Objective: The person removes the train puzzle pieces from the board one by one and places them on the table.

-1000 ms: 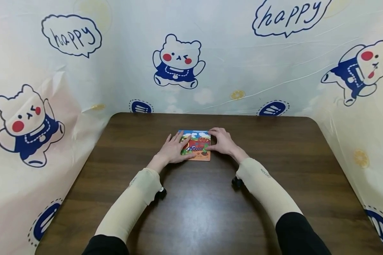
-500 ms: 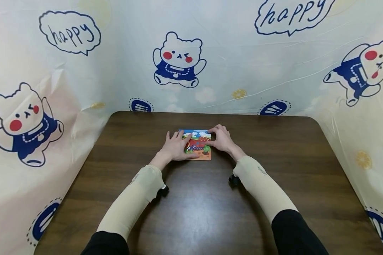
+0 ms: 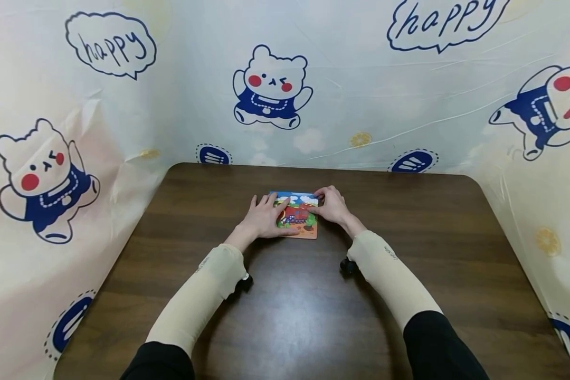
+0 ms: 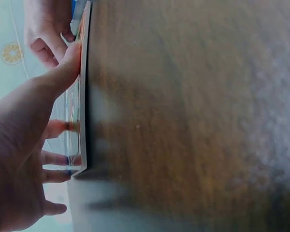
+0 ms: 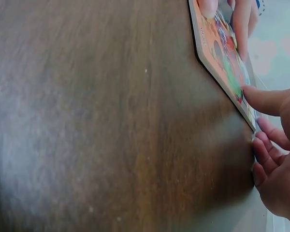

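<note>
A thin, square picture board (image 3: 306, 231) lies flat near the far side of the table, with blue sky, a red shape and orange ground printed on it. My left hand (image 3: 262, 219) rests over its left side, fingers spread and thumb along the front part. At the right side, my right hand (image 3: 333, 206) holds the board's edge. The right wrist view shows that thumb (image 5: 261, 99) on the printed face and the other fingers curled by the edge. From the left wrist, the board (image 4: 84, 101) appears edge-on under my left thumb (image 4: 70, 63). Part of the picture is covered by the hands.
The dark wood table (image 3: 290, 306) has rounded far corners. Behind it and along both sides hangs a pale curtain (image 3: 342, 79) printed with bears and the word "happy". A small black device (image 3: 348, 267) sits under the right wrist, another (image 3: 245, 284) under the left.
The left hand has shifted slightly right and farther over the board. The right hand has moved only a little. The head view has tilted and turned slightly; the board stays on the table.
</note>
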Available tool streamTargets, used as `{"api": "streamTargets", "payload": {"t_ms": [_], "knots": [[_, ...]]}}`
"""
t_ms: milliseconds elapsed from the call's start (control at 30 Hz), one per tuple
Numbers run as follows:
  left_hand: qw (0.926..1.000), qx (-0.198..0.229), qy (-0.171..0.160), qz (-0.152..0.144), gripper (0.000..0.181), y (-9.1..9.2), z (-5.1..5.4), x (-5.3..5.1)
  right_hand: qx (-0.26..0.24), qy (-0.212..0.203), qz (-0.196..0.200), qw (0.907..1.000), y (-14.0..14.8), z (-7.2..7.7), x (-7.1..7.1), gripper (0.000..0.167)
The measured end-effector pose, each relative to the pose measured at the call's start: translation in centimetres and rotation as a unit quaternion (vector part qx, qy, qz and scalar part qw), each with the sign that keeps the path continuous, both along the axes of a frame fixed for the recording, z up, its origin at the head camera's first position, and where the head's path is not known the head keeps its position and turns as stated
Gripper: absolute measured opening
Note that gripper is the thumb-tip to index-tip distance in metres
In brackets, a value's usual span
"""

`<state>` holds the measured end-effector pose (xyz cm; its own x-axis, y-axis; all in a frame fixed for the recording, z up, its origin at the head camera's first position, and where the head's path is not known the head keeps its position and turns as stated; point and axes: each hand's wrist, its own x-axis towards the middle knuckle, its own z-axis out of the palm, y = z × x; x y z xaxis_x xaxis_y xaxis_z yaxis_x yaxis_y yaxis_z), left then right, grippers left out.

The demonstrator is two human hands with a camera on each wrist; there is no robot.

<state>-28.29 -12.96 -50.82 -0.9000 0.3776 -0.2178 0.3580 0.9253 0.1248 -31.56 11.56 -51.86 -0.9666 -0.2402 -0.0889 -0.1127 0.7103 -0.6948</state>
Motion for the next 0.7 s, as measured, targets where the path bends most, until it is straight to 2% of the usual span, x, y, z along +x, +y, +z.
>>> {"api": "streamTargets", "payload": {"t_ms": [333, 467, 567, 700], "knots": [[0.9998, 0.012, -0.013, 0.003, 0.111, 0.0, -0.4, -0.2, -0.017, -0.016, -0.042, 0.9989, -0.5, -0.2, -0.4, 0.042], [0.9993, 0.034, -0.015, 0.007, 0.120, -0.5, -1.9, -1.1, -0.014, -0.023, -0.046, 0.9986, -0.7, 0.0, -0.5, 0.043], [0.9992, 0.036, -0.015, 0.008, 0.121, -0.6, -2.0, -1.2, -0.012, -0.028, -0.047, 0.9985, -0.8, 0.2, -0.7, 0.044], [0.9998, 0.014, -0.011, 0.006, 0.112, -0.2, -0.7, -0.3, -0.007, -0.031, -0.050, 0.9982, -0.9, 0.4, -0.7, 0.044]]}}
